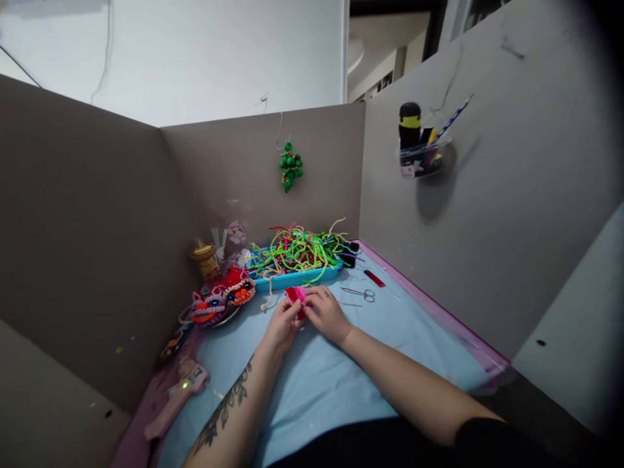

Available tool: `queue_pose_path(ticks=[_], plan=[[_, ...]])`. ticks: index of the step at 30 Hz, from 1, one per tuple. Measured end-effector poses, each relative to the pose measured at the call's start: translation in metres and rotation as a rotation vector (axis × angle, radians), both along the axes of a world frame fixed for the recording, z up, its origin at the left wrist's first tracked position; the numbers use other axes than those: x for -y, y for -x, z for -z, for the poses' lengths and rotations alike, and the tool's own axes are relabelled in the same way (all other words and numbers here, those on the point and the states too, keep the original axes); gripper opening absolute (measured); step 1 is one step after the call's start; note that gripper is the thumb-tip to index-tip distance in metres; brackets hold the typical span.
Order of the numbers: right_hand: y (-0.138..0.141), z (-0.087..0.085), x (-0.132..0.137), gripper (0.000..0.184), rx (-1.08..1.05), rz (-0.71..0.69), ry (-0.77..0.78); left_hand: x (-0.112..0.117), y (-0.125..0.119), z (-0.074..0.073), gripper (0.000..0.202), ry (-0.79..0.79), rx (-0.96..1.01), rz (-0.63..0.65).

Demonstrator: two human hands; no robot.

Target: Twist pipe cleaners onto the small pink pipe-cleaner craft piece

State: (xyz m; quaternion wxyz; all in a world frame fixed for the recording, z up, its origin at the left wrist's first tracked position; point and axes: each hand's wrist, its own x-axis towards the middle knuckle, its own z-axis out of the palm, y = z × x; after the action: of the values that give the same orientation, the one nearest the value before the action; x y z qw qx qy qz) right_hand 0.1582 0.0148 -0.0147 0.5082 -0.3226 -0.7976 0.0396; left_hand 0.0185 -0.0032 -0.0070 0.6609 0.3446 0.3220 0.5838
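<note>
Between my two hands is a small pink and red fuzzy piece (295,294), which looks bent from pipe cleaners. My left hand (283,323) pinches its lower left side. The fingers of my right hand (327,315) press on it from the right, and they cover part of it. Just beyond, a blue tray (292,279) holds a heap of loose pipe cleaners (305,250), mostly green, with red, pink and yellow ones. To the right of my hands lie scissors (363,294) and a flat red strip-like object (374,278).
Finished-looking colourful fuzzy pieces (221,302) sit on a plate at the left, near a jar (207,261). A pink glue gun (178,396) with a green light lies front left. Grey panels enclose the table; a green ornament (291,167) and a bin (422,159) hang there.
</note>
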Motion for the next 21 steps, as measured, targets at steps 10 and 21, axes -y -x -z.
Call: queue_pose_path(ticks=[10, 21], plan=[[0.002, 0.0, 0.001, 0.019, 0.047, -0.017, -0.026, -0.001, 0.0, 0.001, 0.036, -0.039, -0.012, 0.023], [0.001, 0.001, -0.005, 0.033, -0.117, -0.065, 0.072, -0.007, 0.015, -0.004, 0.023, 0.03, 0.035, 0.032]])
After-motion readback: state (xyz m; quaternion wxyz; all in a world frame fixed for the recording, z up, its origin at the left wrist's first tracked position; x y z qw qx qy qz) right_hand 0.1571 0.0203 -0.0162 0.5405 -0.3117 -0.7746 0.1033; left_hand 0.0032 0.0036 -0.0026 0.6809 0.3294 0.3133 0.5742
